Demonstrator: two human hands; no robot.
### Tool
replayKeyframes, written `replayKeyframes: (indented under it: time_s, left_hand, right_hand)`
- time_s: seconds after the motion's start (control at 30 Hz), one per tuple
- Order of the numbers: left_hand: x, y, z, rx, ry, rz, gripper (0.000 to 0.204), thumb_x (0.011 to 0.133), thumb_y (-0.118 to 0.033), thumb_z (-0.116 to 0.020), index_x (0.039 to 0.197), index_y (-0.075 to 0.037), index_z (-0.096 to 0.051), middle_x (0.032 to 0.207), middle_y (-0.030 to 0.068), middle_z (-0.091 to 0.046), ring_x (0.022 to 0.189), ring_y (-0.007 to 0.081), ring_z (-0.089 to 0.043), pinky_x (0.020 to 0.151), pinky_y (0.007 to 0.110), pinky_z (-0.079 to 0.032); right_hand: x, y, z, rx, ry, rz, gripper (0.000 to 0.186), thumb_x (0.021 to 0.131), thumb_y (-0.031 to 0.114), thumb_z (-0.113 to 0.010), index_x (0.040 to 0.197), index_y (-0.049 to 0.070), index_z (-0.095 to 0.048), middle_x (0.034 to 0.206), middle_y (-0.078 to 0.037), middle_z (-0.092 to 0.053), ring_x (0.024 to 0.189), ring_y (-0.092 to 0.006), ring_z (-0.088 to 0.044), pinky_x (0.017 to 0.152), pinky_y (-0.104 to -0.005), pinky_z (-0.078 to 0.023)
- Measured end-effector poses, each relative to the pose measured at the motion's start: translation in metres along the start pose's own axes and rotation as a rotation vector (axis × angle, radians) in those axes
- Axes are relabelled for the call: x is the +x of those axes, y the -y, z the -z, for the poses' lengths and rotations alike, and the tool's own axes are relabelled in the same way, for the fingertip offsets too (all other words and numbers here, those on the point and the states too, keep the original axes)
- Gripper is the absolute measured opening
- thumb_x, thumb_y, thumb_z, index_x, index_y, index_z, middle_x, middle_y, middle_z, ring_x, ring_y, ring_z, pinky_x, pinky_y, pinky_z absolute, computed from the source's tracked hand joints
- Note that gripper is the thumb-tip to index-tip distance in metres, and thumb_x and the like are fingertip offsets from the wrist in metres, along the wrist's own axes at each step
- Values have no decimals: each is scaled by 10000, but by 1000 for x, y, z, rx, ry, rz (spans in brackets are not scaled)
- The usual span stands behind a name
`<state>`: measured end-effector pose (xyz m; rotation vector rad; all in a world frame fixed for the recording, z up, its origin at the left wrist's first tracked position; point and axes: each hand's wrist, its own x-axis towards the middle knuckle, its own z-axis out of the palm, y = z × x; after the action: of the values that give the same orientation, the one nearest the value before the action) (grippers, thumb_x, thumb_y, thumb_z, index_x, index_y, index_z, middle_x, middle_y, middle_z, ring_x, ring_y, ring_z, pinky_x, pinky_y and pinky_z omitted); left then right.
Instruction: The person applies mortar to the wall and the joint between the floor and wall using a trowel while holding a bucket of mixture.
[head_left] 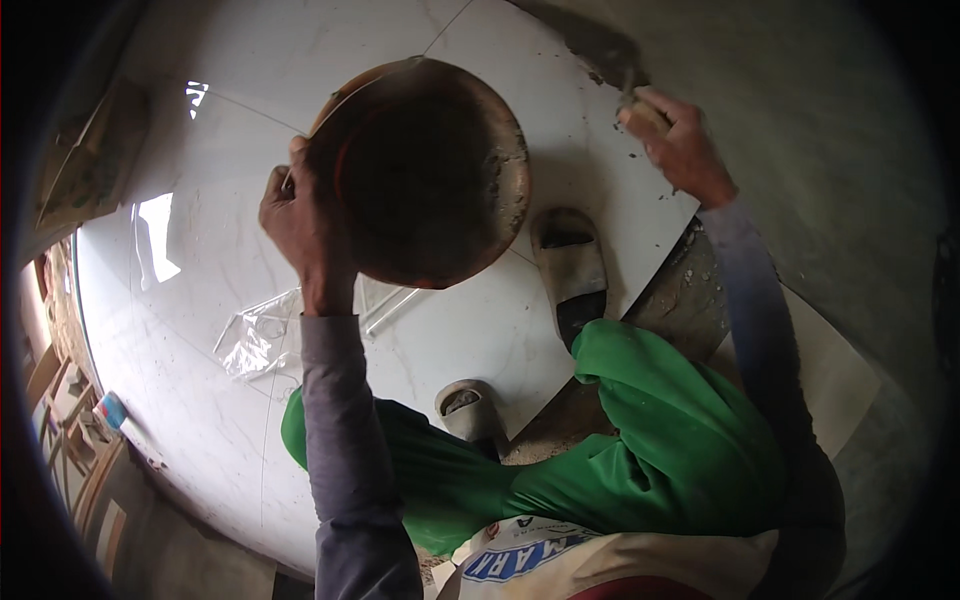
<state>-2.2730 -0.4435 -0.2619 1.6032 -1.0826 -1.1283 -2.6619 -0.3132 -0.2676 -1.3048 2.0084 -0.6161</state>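
A round, brownish basin (515, 190) is tilted above the white tiled floor, with grey mortar stuck to its inner right wall. My left hand (305, 205) is closed at its left edge, where a thin handle seems to run along the rim. The deep inside of the basin is dark. At the upper right, my right hand (685, 145) wraps round the wooden grip of a trowel (648, 112). Its dark blade is hard to make out and lies at the edge of the tiles, among crumbs of mortar.
Glossy white tiles (480, 330) spread under me, ending at a rough grey floor (830, 150) on the right. My sandalled feet rest on them. Clear plastic wrap (255, 340) lies to the left. A cardboard box (90, 160) stands far left, and a pale slab (830, 370) lies at right.
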Motion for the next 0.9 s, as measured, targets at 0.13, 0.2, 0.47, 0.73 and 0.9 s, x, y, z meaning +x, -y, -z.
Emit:
replayKeyframes:
  time_s: [0.13,0.2,0.47,0.73,0.9]
  left_hand:
    - [-11,2,-15,127,25,-159,507,1057,-392,-689,773,26,-642,663,43,-617,628,118,-520,605,309,-453]
    - [-21,2,-24,121,30,-164,529,1046,-409,-699,753,25,-625,641,43,-598,616,121,-509,595,319,-448]
    - [-8,16,1,193,-20,-168,541,1020,-423,-714,730,25,-626,624,51,-572,611,126,-488,582,357,-428]
    - [36,21,67,111,37,74,450,1086,-373,-619,1148,54,-750,1001,109,-762,856,187,-694,793,346,-555]
    - [56,4,79,161,-42,128,453,1040,-413,-693,984,30,-764,855,56,-723,726,123,-617,670,306,-505]
  right_hand:
    - [-16,60,-43,-320,62,468,360,962,342,-695,1124,27,-759,923,-145,-774,827,-378,-745,749,-476,-591]
    - [-25,74,-69,-632,271,449,346,946,332,-694,1130,49,-770,968,-163,-782,866,-406,-747,786,-476,-590]
    - [-20,86,-103,133,844,-12,408,1035,369,-638,939,-16,-734,698,-98,-644,640,-197,-643,590,-361,-540]
    - [-11,63,-48,702,924,-128,446,1048,454,-660,946,21,-691,671,-23,-597,540,-90,-574,454,-266,-498]
    - [52,-7,-28,942,669,-493,441,1041,456,-662,989,18,-678,719,-54,-637,502,-94,-573,454,-258,-499]
